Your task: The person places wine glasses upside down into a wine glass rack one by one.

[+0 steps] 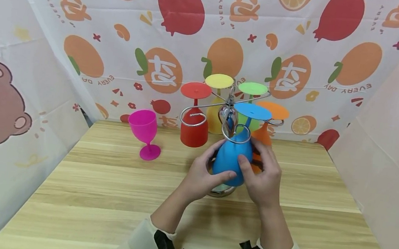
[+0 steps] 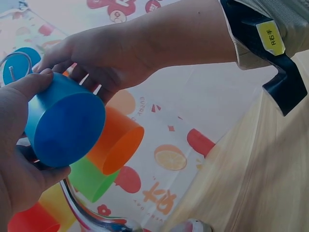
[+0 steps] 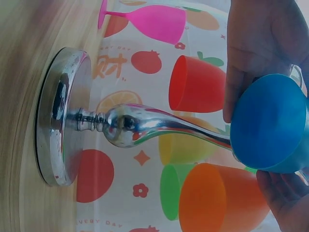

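A blue plastic goblet (image 1: 232, 161) hangs upside down, its round foot above a curled loop of the chrome goblet rack (image 1: 229, 100). My left hand (image 1: 200, 178) grips the bowl from the left, thumb across its front. From the right, my right hand (image 1: 263, 179) holds the same bowl, its thumb also on the front. The right wrist view shows the open mouth of the blue goblet (image 3: 270, 123) between both hands. Red (image 1: 194, 134), yellow (image 1: 214, 118), green (image 1: 253, 88) and orange (image 1: 262, 136) goblets hang inverted on the other loops.
A magenta goblet (image 1: 144, 126) stands upright on the wooden table (image 1: 102, 195), left of the rack. The rack's round chrome base (image 3: 63, 116) rests on the table below the blue goblet. Fruit-printed cloth (image 1: 183, 7) hangs behind, with pale cloth walls at both sides.
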The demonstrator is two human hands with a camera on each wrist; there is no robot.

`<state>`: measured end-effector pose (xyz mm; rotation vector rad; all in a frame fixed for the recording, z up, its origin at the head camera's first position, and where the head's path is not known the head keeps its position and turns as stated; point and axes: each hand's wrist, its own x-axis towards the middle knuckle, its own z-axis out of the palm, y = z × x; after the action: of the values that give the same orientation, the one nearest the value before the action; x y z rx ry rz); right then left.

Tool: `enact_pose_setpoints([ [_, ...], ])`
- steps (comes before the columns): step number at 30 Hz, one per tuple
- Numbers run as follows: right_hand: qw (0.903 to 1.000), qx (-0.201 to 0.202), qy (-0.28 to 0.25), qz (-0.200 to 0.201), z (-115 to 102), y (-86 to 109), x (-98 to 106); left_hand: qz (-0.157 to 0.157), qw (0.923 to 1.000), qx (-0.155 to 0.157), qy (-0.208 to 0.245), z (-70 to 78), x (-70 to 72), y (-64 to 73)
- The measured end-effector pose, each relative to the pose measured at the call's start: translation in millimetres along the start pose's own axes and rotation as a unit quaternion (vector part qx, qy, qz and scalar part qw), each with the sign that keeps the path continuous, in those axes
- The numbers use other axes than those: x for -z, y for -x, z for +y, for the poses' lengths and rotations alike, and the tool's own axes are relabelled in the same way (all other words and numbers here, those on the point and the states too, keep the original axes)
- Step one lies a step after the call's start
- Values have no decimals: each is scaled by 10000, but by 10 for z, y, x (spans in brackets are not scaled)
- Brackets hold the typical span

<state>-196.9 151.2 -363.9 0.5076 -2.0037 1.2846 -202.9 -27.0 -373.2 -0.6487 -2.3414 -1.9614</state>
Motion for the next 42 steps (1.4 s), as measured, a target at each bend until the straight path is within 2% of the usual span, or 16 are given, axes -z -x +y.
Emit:
enact_pose_setpoints([
  [7,9999,83,-39,-144,-31,8,-17,-22,10000,56,-55,-10,64,-5],
  [21,9996,-8,-147,-244,-93,30,-96,-40,9995,-181,-240,-17,149,-9],
  [26,9995,56,-206,-239,-102,30,-114,-33,9994,-114,-313,8,177,-6],
  [34,9989,79,-187,-424,-132,57,-146,-34,9988,194,-453,30,254,24],
  [42,9987,272,-151,-392,-118,66,-142,-129,9985,213,-478,40,277,32],
])
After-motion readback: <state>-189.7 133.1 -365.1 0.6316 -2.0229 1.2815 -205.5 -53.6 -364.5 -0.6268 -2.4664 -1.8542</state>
